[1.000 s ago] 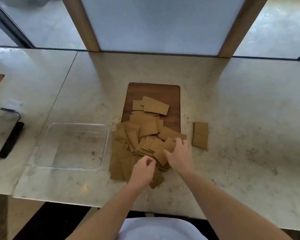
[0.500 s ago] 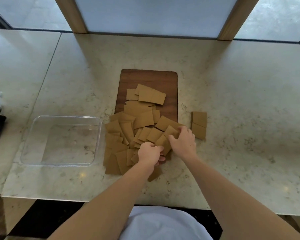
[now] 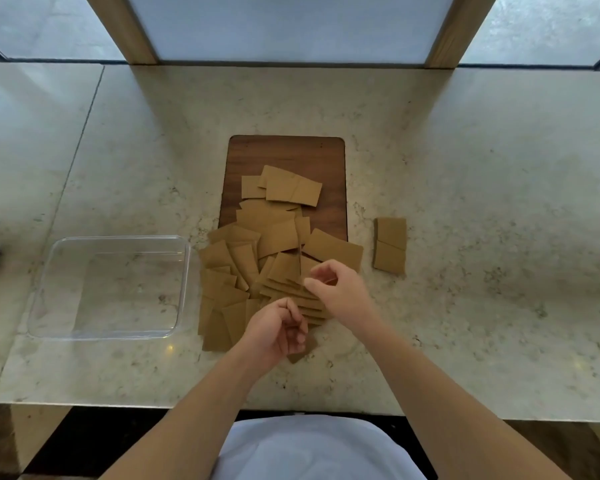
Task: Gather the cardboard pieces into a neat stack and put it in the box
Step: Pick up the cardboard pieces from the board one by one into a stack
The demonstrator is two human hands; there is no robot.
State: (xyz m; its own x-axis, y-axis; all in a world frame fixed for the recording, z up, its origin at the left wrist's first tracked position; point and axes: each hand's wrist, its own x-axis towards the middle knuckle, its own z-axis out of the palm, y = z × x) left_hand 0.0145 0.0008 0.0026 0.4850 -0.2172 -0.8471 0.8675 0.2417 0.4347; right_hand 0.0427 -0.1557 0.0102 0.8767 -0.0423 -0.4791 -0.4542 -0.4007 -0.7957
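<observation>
Cardboard pieces [image 3: 257, 271]: a loose overlapping scatter across the near end of the wooden board [image 3: 286, 154] and onto the counter [image 3: 465, 168], none squared up, so the gathering is judged barely begun.
Stray pair [image 3: 390, 244]: two pieces lie apart to the right of the pile, likely to be swept in later.
Box [image 3: 184, 285]: clear, nothing in it, just left of the pile, placed close so the finished stack has a short way to go.
Left hand [image 3: 278, 332]: over the pile's near edge, fingers curled inward; whether they pinch a piece cannot be told.
Right hand [image 3: 340, 292]: over the fanned pieces at the near right of the pile, fingers loosely curled with thumb and forefinger close; a grip on a piece cannot be confirmed.
Reason for pose: both hands sit on opposite sides of the fan, probably to draw pieces together.
</observation>
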